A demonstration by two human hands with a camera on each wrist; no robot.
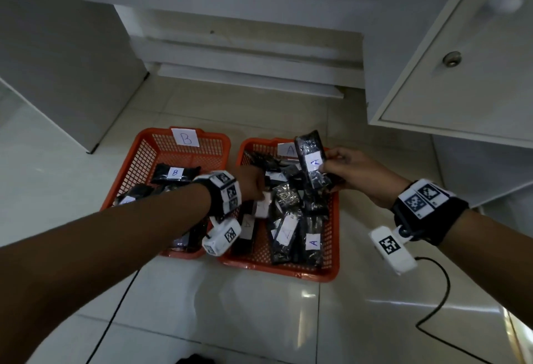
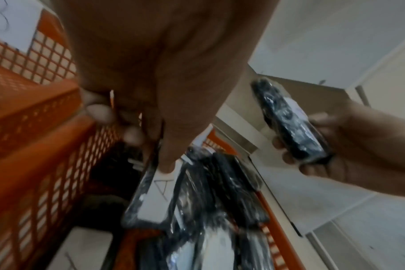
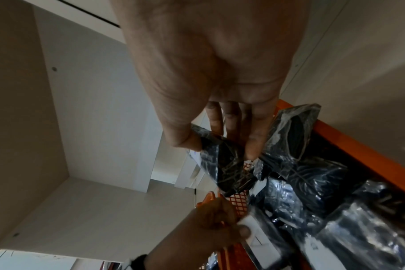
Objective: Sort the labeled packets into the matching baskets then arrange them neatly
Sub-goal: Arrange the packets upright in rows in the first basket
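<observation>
The right hand (image 1: pixel 350 171) is hovering above the far part of the basket marked A (image 1: pixel 331 272), pinching a dark packet labeled A (image 1: pixel 313 161) between thumb and fingers, the packet standing nearly upright and clear of the pile. The left hand (image 1: pixel 253 183) is reaching across from the left, down into the same basket, its thumb and fingers gripping the end of a second packet with a white A label (image 2: pixel 160 190) that is lying among the others.

From the head view that left hand's fingers are hiding behind the wrist band, and the packet under them is blurring to a white smear; only the wrist views are showing the grip. The left forearm is also covering much of the basket marked B (image 1: pixel 135 167), where one packet labeled B (image 1: pixel 174 173) is showing plainly and the rest are too dark to read.

Both orange baskets are sitting side by side on a pale tiled floor (image 1: pixel 259 320). A white cabinet door with a round knob (image 1: pixel 452 58) is hanging open to the right, and a black cable (image 1: pixel 438 303) is trailing across the tiles from the right wrist camera.
</observation>
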